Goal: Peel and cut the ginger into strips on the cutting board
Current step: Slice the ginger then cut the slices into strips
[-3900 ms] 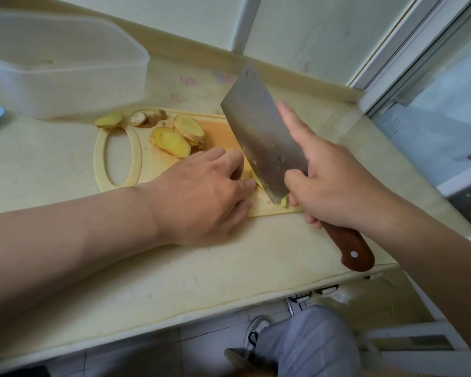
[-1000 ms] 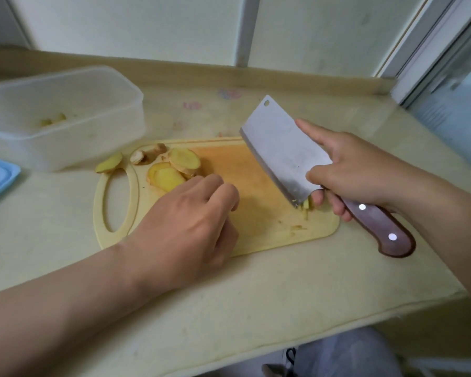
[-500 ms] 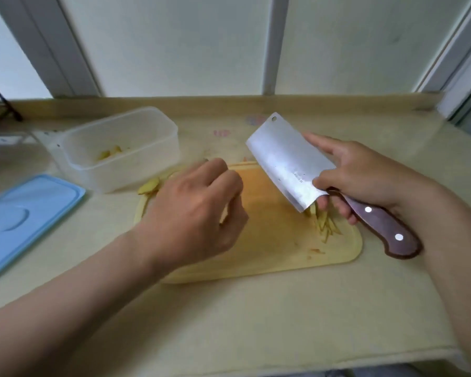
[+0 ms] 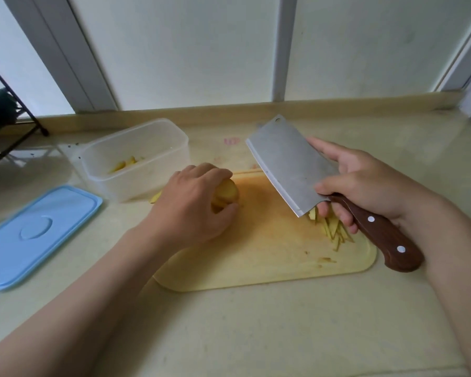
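A pale yellow cutting board (image 4: 256,262) lies on the counter in front of me. My left hand (image 4: 191,208) grips several ginger slices (image 4: 226,195) at the board's far left part. My right hand (image 4: 365,183) holds a cleaver (image 4: 291,164) by its brown wooden handle (image 4: 384,235), with the index finger stretched along the blade's far side. The blade is lifted and tilted above the board's right part. A small heap of cut ginger strips (image 4: 335,229) lies on the board under my right hand. One loose ginger piece (image 4: 156,197) peeks out behind my left hand.
A clear plastic container (image 4: 136,159) with a few ginger bits inside stands behind the board on the left. Its blue lid (image 4: 36,235) lies flat at the far left. A low ledge and a window wall run along the back. A dark metal rack (image 4: 14,123) stands far left.
My left hand has closed on ginger slices at the board's left and lifted them slightly. The cleaver stays raised on the right. The view has tilted up and shifted.
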The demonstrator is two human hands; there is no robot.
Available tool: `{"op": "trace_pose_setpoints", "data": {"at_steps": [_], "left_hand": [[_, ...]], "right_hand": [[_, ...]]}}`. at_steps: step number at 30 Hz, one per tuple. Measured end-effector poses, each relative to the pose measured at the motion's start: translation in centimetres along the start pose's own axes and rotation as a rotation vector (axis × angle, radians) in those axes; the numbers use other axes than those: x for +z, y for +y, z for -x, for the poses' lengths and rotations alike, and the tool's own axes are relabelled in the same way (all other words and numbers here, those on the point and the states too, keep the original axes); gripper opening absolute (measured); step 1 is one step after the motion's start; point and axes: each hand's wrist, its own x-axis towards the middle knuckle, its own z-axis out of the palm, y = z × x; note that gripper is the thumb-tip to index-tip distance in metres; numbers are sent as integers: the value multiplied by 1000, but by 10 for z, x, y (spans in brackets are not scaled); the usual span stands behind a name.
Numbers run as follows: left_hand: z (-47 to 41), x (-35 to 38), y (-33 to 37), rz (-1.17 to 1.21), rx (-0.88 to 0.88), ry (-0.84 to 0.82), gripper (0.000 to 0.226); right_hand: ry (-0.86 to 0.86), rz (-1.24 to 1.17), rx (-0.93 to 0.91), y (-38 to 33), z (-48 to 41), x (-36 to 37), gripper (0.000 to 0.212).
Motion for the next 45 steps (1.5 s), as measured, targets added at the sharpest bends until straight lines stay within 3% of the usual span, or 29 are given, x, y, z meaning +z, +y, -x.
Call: {"op": "trace_pose_setpoints", "data": {"at_steps": [17, 21, 25, 28, 31, 37, 42, 45], "left_hand": [[3, -8, -8, 236, -135, 34, 59], [7, -8, 2, 328, 17, 141, 47], [13, 15, 33, 203, 324, 56, 38], [11, 26, 41, 61, 452, -7, 29], [9, 25, 46, 3, 455, 6, 21], [19, 17, 43, 135, 445, -118, 43], [10, 22, 38, 165, 523, -192, 30], [11, 30, 40, 195, 470, -130, 25]], "right_hand": [[3, -4, -26, 3, 1, -2, 84], [5, -8, -42, 3, 2, -3, 84], [0, 1, -47, 4, 2, -4, 86], [-16, 13, -61, 4, 4, -5, 83], [-18, 20, -72, 3, 7, -6, 84], [-4, 26, -86, 4, 7, -7, 89], [-7, 20, -73, 3, 9, -6, 88], [2, 19, -67, -1, 13, -3, 92]]}}
